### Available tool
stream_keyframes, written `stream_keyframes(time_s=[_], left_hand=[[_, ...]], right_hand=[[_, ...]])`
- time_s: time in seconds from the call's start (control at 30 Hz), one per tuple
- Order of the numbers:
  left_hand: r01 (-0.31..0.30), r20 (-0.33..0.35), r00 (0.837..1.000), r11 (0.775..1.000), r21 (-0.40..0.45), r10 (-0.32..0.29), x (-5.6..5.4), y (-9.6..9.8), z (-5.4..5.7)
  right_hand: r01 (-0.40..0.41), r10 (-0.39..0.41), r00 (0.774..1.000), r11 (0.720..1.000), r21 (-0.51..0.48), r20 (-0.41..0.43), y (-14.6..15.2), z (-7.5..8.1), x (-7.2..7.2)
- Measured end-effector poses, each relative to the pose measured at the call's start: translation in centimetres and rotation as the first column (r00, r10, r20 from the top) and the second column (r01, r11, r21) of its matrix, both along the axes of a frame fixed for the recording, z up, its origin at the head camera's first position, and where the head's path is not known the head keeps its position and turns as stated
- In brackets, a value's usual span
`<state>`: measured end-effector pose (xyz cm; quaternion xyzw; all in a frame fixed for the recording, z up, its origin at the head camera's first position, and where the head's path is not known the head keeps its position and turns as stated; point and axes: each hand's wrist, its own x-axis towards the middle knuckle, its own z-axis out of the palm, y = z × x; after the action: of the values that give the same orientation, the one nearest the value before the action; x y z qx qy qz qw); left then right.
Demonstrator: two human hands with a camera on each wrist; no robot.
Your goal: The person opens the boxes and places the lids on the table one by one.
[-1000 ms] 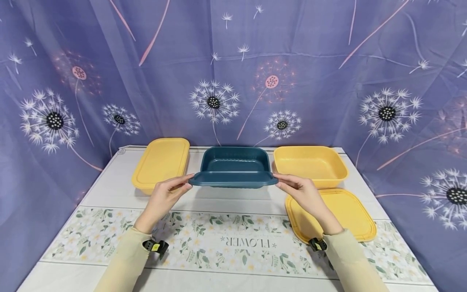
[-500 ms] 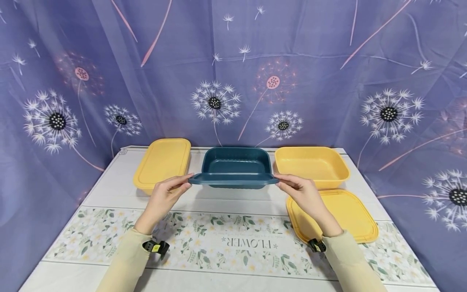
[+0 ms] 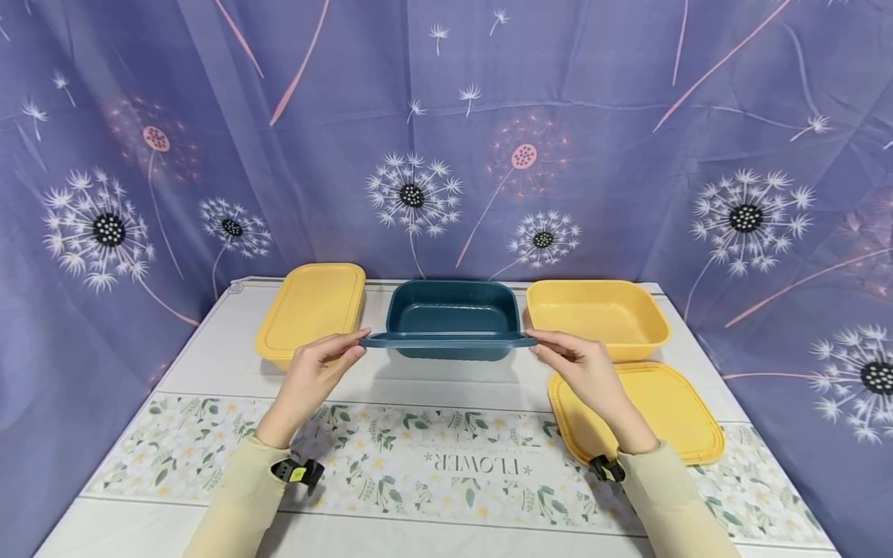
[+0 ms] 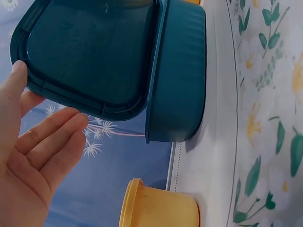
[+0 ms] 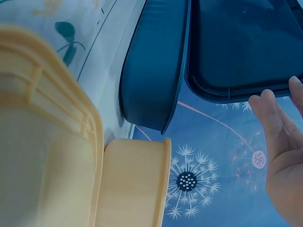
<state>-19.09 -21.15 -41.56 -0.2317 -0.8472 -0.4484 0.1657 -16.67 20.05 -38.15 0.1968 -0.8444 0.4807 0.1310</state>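
A dark teal lid (image 3: 449, 340) is held by its two short ends over the front of a matching teal food container (image 3: 452, 308). My left hand (image 3: 323, 368) pinches the lid's left end between thumb and fingers. At the opposite end my right hand (image 3: 580, 368) pinches it the same way. Both wrist views show the lid's ridged underside (image 4: 90, 52), tilted up with its far edge close by the container's rim. The container stands on the table, uncovered, and its inside shows behind the lid.
At the left stands a yellow container with its lid on (image 3: 310, 310). An uncovered yellow container (image 3: 596, 318) is at the right, a loose yellow lid (image 3: 663, 411) lying in front of it under my right wrist. A purple dandelion curtain (image 3: 460, 155) hangs behind the table.
The teal lid has tipped from showing a broad face to nearly edge-on in the head view. Both hands keep their grip and have barely moved.
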Motion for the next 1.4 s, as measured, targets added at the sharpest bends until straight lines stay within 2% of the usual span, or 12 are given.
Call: stream_keyframes(time_s=[0.23,0.5,0.8,1.0,1.23,1.4], left_hand=[[-0.008,-0.029,1.0,1.0,-0.004,0.008,0.0,0.2,0.2],[-0.016,-0.069,0.998,1.0,-0.02,0.015,0.1,0.2,0.3],[-0.015,-0.082,0.997,1.0,-0.028,0.013,0.4,0.4,0.9],[-0.025,-0.102,0.995,0.999,-0.048,0.02,0.7,0.5,1.1],[-0.023,-0.098,0.995,0.997,-0.072,0.016,0.9,0.6,1.5],[-0.013,-0.102,0.995,0.996,-0.087,0.005,0.9,0.6,1.6]], right_hand=[[0.004,-0.004,0.999,1.0,-0.007,-0.045,1.3,-2.4,-1.4],[0.001,-0.001,0.998,1.0,-0.008,-0.058,1.4,-2.0,-1.2],[-0.005,0.004,0.996,1.0,-0.009,-0.085,0.5,0.4,0.3],[-0.007,0.005,0.995,1.0,-0.026,-0.098,1.3,-0.6,-0.4],[-0.001,0.003,0.99,1.0,0.014,-0.141,1.8,-1.2,-0.8],[-0.027,0.029,0.993,0.999,0.018,-0.113,1.8,-1.2,-0.8]])
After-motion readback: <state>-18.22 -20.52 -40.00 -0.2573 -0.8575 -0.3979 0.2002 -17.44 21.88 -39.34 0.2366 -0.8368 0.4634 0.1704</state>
